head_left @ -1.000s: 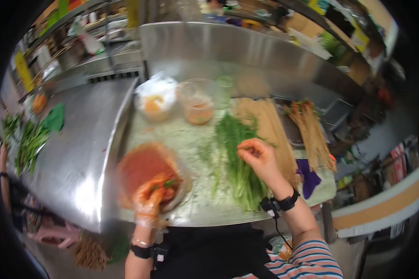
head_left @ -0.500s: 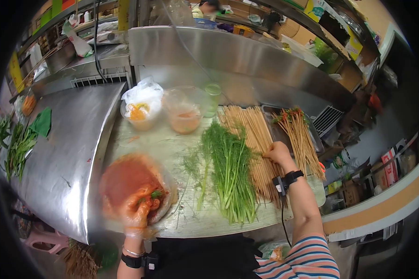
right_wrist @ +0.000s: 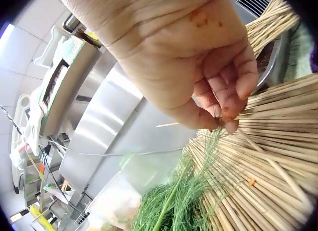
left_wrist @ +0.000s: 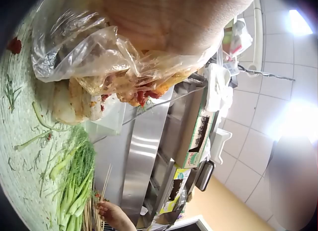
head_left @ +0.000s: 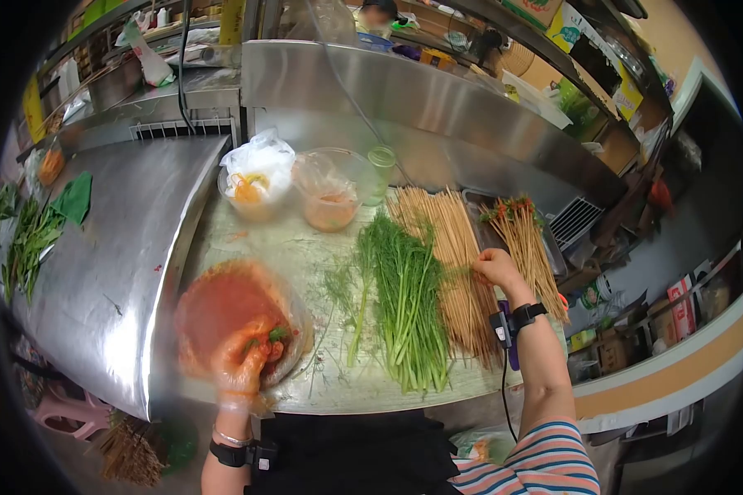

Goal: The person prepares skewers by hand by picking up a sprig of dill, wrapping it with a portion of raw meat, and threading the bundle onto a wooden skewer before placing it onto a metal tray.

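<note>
In a clear plastic glove, my left hand [head_left: 243,359] curls over the bowl of red sauce [head_left: 223,309], gripping sauce-coated food with a green bit [head_left: 278,334] showing at the fingers. The left wrist view shows the loose glove [left_wrist: 94,47], but the fingertips are hidden. My bare right hand [head_left: 501,271] [right_wrist: 198,67] is over the wooden skewers [head_left: 450,239] [right_wrist: 283,136]. Its thumb and fingertips pinch a thin green sprig [right_wrist: 212,141]; whether they also hold a skewer I cannot tell. Feathery greens [head_left: 409,305] lie between both hands.
Behind the bowl stand a tub with a white bag [head_left: 258,169], another clear tub [head_left: 330,206] and a green container [head_left: 380,169]. More skewers with red and green tops [head_left: 524,231] lie on a metal tray at right. A steel counter [head_left: 124,247] is at left.
My right hand has moved right, from above the greens to the skewers, and has barely moved since half a second ago. My left hand stays at the sauce bowl.
</note>
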A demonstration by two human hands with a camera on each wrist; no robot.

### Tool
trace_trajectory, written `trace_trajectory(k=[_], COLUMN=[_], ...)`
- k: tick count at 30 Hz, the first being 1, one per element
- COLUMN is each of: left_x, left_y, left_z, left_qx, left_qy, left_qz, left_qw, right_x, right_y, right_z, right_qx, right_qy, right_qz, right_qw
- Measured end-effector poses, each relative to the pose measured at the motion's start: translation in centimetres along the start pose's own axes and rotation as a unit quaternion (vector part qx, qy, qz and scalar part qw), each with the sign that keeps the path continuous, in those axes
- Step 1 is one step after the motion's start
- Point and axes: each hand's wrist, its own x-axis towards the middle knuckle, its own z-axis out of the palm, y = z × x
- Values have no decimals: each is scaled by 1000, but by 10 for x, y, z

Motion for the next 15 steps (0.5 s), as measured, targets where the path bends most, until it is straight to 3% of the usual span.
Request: trace_trajectory(k=[3,6,9,10,13,15], left_x=[0,1,1,1,-2,1], left_y=[-6,-14,-7,-3,-5,-7], left_z=[0,-3,-1,0,0,1], left_qx=[7,-2,-5,-11,-33,-36], left_qy=[9,7,4,2,2,3], left_qz=[15,33,26,15,-1,-2], left_qw=[1000,999,1000,1000,999,999], right_x=[3,5,-25,-24,-31,-16], right_y=[-2,-3,-47,-55,-77,-63], right_z=[-2,-7,-21,-26,-29,-16], right_qx=[-39,-189,-205,-229,-124,-129], right_qy=[19,124,198,217,95,61], right_qz=[-4,-158,-255,-263,-162,-131], right_qw=[999,961,924,912,974,981])
